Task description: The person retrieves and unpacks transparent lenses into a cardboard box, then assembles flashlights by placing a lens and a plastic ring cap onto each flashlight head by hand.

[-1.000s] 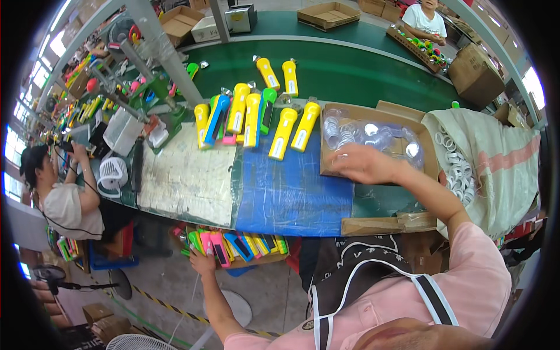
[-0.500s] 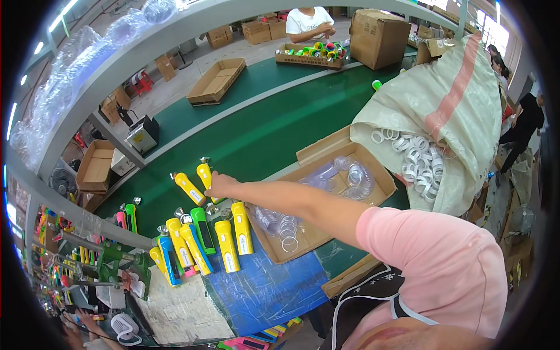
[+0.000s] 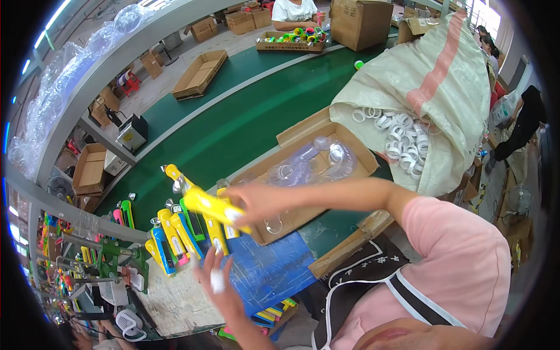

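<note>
My right hand [image 3: 256, 201] is closed around the lower end of a yellow flashlight [image 3: 205, 203], raised and tilted, its silvery head pointing to the far left. My left hand [image 3: 221, 286] is raised below it over the blue sheet [image 3: 274, 271], fingers spread and holding nothing; white wraps show on some fingertips. Beneath the raised flashlight lie several others, among them a blue flashlight [image 3: 162, 249] and a yellow one [image 3: 215, 234]. Another yellow flashlight [image 3: 172, 172] is partly hidden behind the one I hold.
An open carton [image 3: 361, 172] holds clear plastic rings. To its right, white rings [image 3: 402, 143] spill from a woven sack [image 3: 449, 99]. The green conveyor belt [image 3: 233, 125] runs behind. A green metal fixture [image 3: 111, 256] stands at left. Across the belt sits a person [image 3: 294, 11].
My right hand has lifted a yellow flashlight off the belt and drawn it nearer to me. My left hand has come into view from below. The whole view has shifted slightly.
</note>
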Motion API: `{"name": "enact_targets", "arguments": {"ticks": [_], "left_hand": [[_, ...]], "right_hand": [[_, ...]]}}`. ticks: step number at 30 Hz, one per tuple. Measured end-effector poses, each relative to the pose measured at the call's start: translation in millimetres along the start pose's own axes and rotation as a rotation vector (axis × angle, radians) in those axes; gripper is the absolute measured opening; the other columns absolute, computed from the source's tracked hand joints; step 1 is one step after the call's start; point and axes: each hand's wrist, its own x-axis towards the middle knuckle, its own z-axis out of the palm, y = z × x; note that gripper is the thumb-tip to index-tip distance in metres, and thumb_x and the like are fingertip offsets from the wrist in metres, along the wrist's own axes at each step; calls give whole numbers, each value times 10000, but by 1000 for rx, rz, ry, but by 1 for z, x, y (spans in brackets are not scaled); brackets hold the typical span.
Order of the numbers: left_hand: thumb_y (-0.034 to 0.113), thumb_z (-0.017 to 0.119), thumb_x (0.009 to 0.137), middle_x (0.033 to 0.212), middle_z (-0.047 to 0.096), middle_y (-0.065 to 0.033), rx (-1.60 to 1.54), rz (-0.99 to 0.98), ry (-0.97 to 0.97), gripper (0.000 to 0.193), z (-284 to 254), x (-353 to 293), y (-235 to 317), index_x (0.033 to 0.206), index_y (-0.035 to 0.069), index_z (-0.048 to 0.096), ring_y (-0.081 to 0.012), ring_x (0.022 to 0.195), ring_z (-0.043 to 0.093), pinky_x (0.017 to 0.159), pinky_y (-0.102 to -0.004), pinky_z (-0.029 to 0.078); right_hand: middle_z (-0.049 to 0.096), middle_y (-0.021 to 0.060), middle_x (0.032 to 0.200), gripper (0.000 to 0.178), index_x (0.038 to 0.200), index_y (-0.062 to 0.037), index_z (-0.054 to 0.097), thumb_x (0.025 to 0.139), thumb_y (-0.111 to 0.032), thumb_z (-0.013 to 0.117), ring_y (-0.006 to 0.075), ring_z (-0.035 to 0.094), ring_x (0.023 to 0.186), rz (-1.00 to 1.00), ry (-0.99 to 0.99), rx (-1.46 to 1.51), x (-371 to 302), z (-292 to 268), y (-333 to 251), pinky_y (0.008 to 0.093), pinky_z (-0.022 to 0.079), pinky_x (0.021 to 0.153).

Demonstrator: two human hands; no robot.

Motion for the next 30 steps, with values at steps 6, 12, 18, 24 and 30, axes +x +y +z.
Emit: {"name": "enact_targets", "arguments": {"ticks": [6,12,18,24,30], "left_hand": [[149,655,899,1206,579,-149,-342,-185,-148,599,82,4,-44,1410,54,357,-250,1091,608,921,-374,499],[147,819,776,1095,635,-83,151,-334,-760,637,131,-37,-52,1300,30,476,-147,1008,613,882,-308,497],[87,800,775,1172,634,-90,332,-212,-847,628,138,-32,-58,1292,36,447,-165,1098,609,964,-317,468],[211,682,879,1324,471,-137,-178,-21,-635,746,141,-37,-107,1464,38,254,-210,1253,460,1060,-351,364],[259,713,872,1125,597,-109,48,-23,-340,525,147,-57,-150,1267,8,474,-177,1002,597,882,-324,488]], "right_hand": [[614,145,1144,625,1396,-70,451,863,-280,701,226,656,888,104,136,-12,-147,-11,-19,356,524,781],[612,136,1203,331,1231,-25,616,919,-137,628,191,616,1041,-212,144,15,-138,-58,18,314,481,908],[698,70,1042,96,922,-35,724,840,-78,697,221,656,991,-183,273,33,-159,-70,27,355,509,884],[675,80,1135,258,1061,-46,670,806,-72,639,252,626,1109,-521,142,-603,-169,-61,32,417,460,1003],[634,127,1216,345,1137,-9,632,803,-98,640,272,596,1155,-509,-72,-476,-179,-71,39,433,479,984]]}}
